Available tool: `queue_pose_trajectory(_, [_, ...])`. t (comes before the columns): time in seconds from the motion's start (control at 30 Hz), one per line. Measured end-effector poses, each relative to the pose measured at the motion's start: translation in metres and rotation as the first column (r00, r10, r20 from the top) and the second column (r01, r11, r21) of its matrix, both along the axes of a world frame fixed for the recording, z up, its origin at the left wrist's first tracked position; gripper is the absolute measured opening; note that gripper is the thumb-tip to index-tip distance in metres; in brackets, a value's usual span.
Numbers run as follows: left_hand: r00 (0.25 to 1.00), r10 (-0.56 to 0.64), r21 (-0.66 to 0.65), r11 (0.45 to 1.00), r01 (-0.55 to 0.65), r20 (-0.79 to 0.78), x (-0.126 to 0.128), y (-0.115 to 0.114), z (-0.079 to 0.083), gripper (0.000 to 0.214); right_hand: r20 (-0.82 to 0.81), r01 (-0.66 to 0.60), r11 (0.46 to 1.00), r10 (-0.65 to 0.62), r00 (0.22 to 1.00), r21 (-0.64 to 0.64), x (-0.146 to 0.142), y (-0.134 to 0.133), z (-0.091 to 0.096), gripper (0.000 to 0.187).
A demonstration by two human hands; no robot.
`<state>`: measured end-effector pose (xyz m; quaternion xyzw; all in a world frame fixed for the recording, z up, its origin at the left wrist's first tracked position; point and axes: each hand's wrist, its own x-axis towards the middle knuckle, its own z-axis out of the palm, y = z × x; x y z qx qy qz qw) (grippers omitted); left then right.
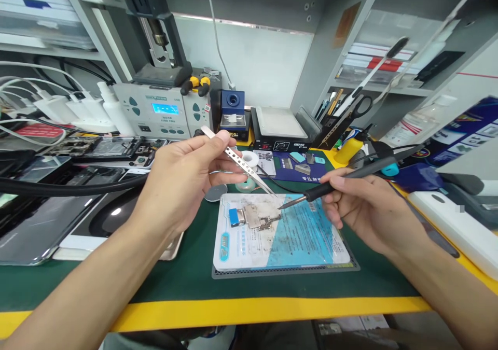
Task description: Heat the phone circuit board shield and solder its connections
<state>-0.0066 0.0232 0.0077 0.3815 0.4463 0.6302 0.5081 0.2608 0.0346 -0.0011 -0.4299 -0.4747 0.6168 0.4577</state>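
Metal tweezers (pixel 241 164) with a row of holes are pinched in my left hand (pixel 182 176), their points angled down to the right. My right hand (pixel 368 205) holds a black soldering iron (pixel 322 189), its tip pointing left, close to the tweezer points. Below both tips a small circuit board (pixel 264 221) with a metal shield and a blue-ended connector (pixel 235 217) lies on a white and blue card (pixel 311 241). Whether either tip touches the board, I cannot tell.
Behind stand a soldering station (pixel 155 109) with a lit display, a heating plate (pixel 282 127) and a solder spool (pixel 249 159). Disassembled phones (pixel 35 225) lie at left. A tool holder (pixel 330 124) and a long white device (pixel 455 231) are at right.
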Motion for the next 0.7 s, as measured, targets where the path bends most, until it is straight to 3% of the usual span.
queue_pose_trajectory(0.4, [0.996, 0.001, -0.108, 0.994, 0.009, 0.089, -0.001, 0.0, 0.008, 0.022, -0.051, 0.024, 0.999, -0.026, 0.998, -0.035, 0.001, 0.003, 0.0, 0.023])
queue_pose_trajectory(0.7, [0.981, -0.028, -0.205, 0.976, 0.068, 0.191, -0.001, 0.003, 0.011, 0.04, -0.079, 0.006, 0.998, -0.01, 0.997, -0.061, 0.002, 0.001, 0.006, 0.028])
